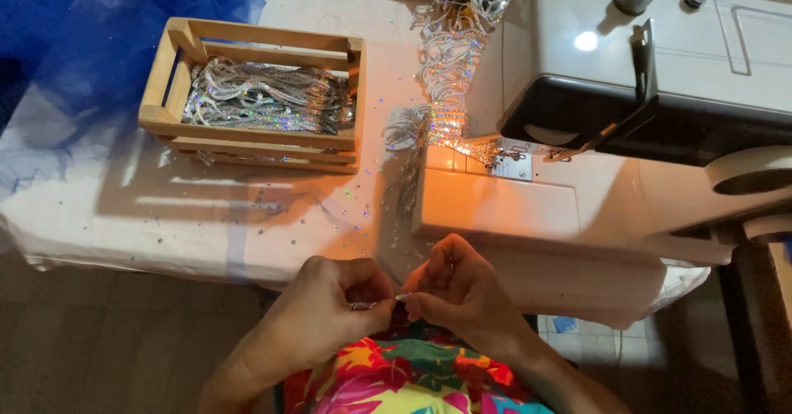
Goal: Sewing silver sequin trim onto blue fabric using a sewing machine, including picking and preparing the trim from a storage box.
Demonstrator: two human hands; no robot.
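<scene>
Both hands meet just off the near edge of the desk (206, 241), above a lap in bright flowered cloth (412, 381). The left hand (326, 307) and the right hand (458, 286) pinch a short piece of silver sequin trim (367, 304) between them. The fingers (381, 298) of the left hand are curled narrow on one end, and those of the right are closed tight on the other end, fingertips nearly touching. The trim is small and partly hidden, so only a glittering bit shows in the gap.

Beyond the right fingers and just ahead stands a white sewing machine (627, 76), its bed (495, 204) lit warm orange; it blocks the straight way forward from that hand. A long strip of sequin band (450, 76) runs from under the needle area away toward the far edge. Ahead and to the left of the left fingers sits a wooden crate (177, 125) holding a heap of the same silver strips (264, 96). Loose sequins (355, 195) lie scattered on the desk between the crate and the hands. Far off to the left, blue tulle (91, 35) spills over the corner.
</scene>
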